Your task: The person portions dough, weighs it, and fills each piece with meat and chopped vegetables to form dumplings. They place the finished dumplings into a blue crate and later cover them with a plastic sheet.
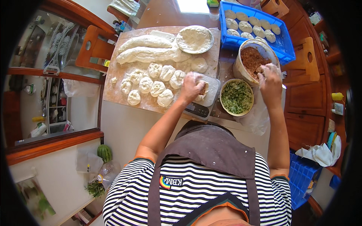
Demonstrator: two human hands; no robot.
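Observation:
My left hand, dusted with flour, holds a dough wrapper with some brown filling in it, over a digital kitchen scale. At the right, my right hand reaches over the near rim of a white bucket of brown minced filling; its fingertips are at the filling, and whether they grip any cannot be told. Between the hands stands a bowl of chopped green filling. Several dough pieces lie left of the scale on a floured wooden board. Two long dough rolls lie behind them.
A bowl of flour stands at the board's back right. Behind the bucket is a blue plastic crate with rows of filled buns. Wooden chairs stand on both sides of the table. A clear plastic bag hangs by the near edge.

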